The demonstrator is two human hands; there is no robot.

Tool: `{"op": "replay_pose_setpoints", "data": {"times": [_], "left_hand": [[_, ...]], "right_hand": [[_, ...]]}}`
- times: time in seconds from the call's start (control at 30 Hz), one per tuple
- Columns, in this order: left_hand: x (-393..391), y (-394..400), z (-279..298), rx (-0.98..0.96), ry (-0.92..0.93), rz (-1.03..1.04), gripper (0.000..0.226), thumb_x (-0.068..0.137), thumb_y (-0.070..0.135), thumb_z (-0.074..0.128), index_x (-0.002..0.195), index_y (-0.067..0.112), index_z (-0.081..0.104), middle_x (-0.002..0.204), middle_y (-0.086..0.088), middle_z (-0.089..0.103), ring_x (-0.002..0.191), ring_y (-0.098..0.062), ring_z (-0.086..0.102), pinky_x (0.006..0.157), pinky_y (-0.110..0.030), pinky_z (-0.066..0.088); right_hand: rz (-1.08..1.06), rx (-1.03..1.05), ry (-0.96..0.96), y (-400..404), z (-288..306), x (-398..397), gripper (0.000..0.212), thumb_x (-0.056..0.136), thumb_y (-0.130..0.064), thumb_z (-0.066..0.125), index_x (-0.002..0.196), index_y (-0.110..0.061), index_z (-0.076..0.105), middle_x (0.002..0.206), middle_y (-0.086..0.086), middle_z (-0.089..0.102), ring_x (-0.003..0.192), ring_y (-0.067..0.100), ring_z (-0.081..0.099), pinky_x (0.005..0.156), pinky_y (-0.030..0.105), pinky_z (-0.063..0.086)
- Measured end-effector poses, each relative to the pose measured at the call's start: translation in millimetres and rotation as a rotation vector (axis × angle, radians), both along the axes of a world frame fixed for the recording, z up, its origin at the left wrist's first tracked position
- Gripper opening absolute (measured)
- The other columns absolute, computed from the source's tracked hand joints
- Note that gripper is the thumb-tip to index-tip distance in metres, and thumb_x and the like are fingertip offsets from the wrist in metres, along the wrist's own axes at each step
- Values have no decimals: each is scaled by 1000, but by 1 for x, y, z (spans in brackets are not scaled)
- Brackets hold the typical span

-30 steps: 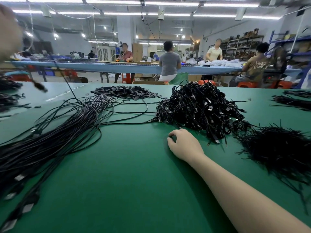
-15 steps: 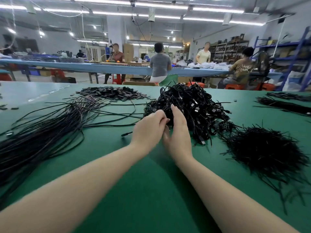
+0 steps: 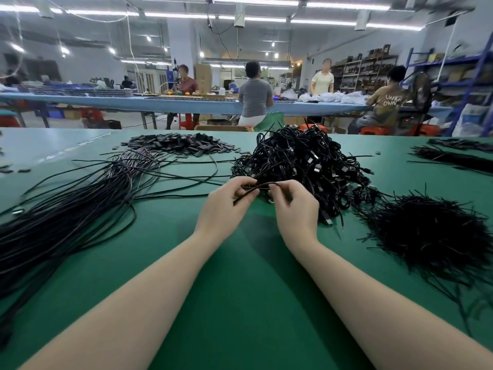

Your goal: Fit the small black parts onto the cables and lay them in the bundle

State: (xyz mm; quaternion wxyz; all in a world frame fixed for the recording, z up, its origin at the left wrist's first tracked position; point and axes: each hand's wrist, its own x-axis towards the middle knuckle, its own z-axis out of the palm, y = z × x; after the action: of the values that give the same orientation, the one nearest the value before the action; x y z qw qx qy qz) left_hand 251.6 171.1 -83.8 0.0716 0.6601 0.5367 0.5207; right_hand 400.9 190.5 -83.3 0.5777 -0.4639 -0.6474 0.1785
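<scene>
left hand (image 3: 222, 209) grip: pinches thin black cable (image 3: 254, 188) | right hand (image 3: 294, 209) grip: pinches its other end, fingertips hide any small part | cable: held above green tabletop (image 3: 240, 276), near tangled black cable heap (image 3: 306, 169) | straight cable bundle (image 3: 66, 217) left, cut off | flat black parts pile (image 3: 181, 145) far

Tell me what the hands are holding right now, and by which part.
Both hands pinch one black cable: the left hand near its loose end, the right hand further along, toward the tangled pile.
</scene>
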Motion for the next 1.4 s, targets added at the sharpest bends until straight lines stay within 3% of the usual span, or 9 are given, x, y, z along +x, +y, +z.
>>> {"op": "replay_pose_setpoints", "data": {"times": [0.2,0.33,0.5,0.8,0.97,1.1,1.17,1.27,1.4], "left_hand": [[-6,-8,3,-237,-277,-191,12,75,32,81,69,25,72,53,10,55,46,-5,42,46,-16,34],[-5,-13,12,-391,-623,-252,27,59,40,84,73,20,71,62,4,63,46,-5,51,41,-16,40],[-16,-11,29,-330,-1183,-341,29,71,47,75,87,23,71,80,5,72,57,-7,63,45,-19,48],[-53,-11,68,-249,-1410,-397,37,101,32,41,69,23,59,56,10,59,50,-6,59,49,-15,47],[-68,-32,90,-614,-1055,-833,51,95,48,45,51,24,52,41,10,46,37,1,42,40,-13,25],[-36,-32,75,-1075,-194,-563,57,97,52,34,75,19,75,78,1,74,68,-10,68,58,-19,47],[-19,-26,64,-1101,-86,-422,57,102,50,24,95,19,71,97,2,73,90,-10,68,75,-22,48],[-14,-14,63,-744,-527,-244,51,103,47,23,99,17,64,98,-2,69,95,-16,64,88,-30,47],[-45,-21,97,-315,-1193,-549,53,104,41,27,93,15,72,80,1,73,68,-11,68,55,-20,51]], "right_hand": [[-251,-92,437,10,6,19,15,100,-28,46,87,-22,48,87,-7,65,67,7,57,57,21,44],[-258,-56,386,10,5,27,14,99,-28,48,87,-22,51,80,-9,66,61,3,56,53,17,42],[47,51,82,-1,3,14,10,96,-33,54,89,-31,61,63,-11,60,55,7,52,52,24,42],[489,41,-604,-19,-10,-14,21,95,-36,53,100,-28,72,65,-16,60,52,1,47,54,22,39],[288,-95,-381,-5,-6,-8,31,93,-42,55,74,-21,68,46,-14,49,43,4,38,47,24,30],[142,-27,-193,-8,1,-7,41,88,-43,62,58,-18,51,49,-8,43,49,5,37,51,24,32],[174,68,-237,-18,6,-10,39,94,-36,56,60,-18,47,50,-8,41,51,10,39,52,31,33],[321,202,-398,-33,7,-16,27,99,-26,46,83,-10,60,54,-11,40,50,11,41,52,35,34],[433,117,-660,-36,-3,-25,22,98,-27,47,97,-21,68,54,-18,41,48,6,36,57,26,25]]}}
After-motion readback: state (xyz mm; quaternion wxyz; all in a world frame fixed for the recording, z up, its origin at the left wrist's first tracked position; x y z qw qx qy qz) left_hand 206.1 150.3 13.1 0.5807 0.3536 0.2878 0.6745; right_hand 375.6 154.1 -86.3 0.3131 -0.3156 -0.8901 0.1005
